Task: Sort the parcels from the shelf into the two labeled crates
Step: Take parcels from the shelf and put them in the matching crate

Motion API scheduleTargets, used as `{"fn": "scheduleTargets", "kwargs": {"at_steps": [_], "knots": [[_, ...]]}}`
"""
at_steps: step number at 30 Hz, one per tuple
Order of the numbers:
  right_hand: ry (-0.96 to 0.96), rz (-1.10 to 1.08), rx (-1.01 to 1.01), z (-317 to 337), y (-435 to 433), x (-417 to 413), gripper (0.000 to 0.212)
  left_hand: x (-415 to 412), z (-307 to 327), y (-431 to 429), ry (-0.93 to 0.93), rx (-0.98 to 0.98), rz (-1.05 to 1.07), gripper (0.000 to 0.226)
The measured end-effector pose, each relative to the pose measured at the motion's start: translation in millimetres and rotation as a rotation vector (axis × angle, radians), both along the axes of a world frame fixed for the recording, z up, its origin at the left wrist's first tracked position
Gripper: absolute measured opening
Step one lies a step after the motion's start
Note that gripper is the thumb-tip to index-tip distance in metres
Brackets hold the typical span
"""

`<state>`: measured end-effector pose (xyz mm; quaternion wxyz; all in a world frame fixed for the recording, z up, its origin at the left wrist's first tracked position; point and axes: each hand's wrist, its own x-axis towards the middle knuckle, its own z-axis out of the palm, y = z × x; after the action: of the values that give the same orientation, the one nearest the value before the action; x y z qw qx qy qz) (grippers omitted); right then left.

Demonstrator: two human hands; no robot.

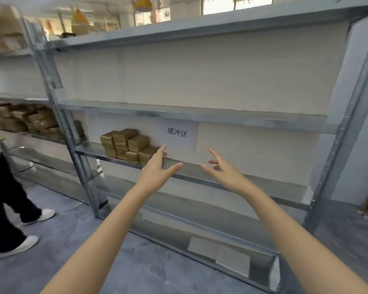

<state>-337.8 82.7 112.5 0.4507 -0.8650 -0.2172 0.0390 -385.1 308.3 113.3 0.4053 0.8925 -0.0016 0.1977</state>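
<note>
Several small brown parcels (126, 145) are stacked on the middle shelf (191, 175) of a grey metal rack, left of a white paper label (177, 133) with black characters. My left hand (157, 168) reaches out with fingers spread, its fingertips at the right end of the stack, holding nothing. My right hand (221, 168) is stretched out beside it, fingers apart and empty, in front of the bare part of the shelf. No crates are in view.
Another person in black trousers and white shoes (6, 209) walks at the left. A neighbouring rack (30, 122) holds more brown parcels. The bottom shelf carries flat beige sheets (221, 253). Upright posts (72, 134) frame the rack; the floor is grey.
</note>
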Motion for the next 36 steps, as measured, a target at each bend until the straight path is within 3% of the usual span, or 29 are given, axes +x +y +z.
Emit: {"fn": "scheduleTargets", "kwargs": {"at_steps": [14,19,23,28,36], "knots": [[0.032,0.255,0.016,-27,221,150,0.076,95,-39,183,0.034,-0.087,0.199,0.090],[0.073,0.270,0.015,-48,287,228,0.102,167,-55,233,0.086,-0.106,0.197,0.093],[0.106,0.248,0.002,-60,325,290,0.105,224,-68,267,0.141,-0.038,0.188,0.095],[0.125,0.237,-0.015,-80,355,349,0.080,284,-90,297,0.147,0.070,0.165,0.093],[0.062,0.125,-0.155,-126,378,419,0.086,378,-136,339,0.164,0.317,0.039,0.088]]}}
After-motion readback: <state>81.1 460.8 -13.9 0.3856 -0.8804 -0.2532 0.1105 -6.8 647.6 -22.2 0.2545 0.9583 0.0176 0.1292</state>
